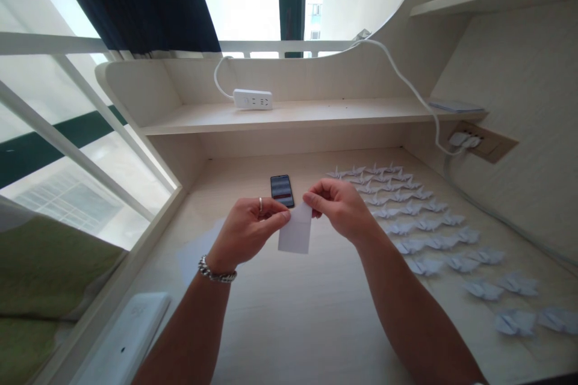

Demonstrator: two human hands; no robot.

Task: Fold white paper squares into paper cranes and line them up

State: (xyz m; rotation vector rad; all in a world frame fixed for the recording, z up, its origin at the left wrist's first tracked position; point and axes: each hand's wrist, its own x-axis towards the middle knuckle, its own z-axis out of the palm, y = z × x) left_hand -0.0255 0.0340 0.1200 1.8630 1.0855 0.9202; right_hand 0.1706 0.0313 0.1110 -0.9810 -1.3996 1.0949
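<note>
Above the middle of the desk hangs a small white sheet of paper, pinched near its upper corners between my two hands. My left hand, with a ring and a chain bracelet, has thumb and forefinger closed on its left upper edge. On the right upper corner, the thumb and forefinger of my right hand are closed too. A faint crease crosses the paper. Just beyond the hands lies a phone with its screen lit. Under my left wrist, more white paper lies flat, partly hidden.
Rows of folded white paper cranes cover the desk's right side. A white box-like object stands at the left front. A power strip rests on the back shelf. Its white cable runs to a wall socket at right.
</note>
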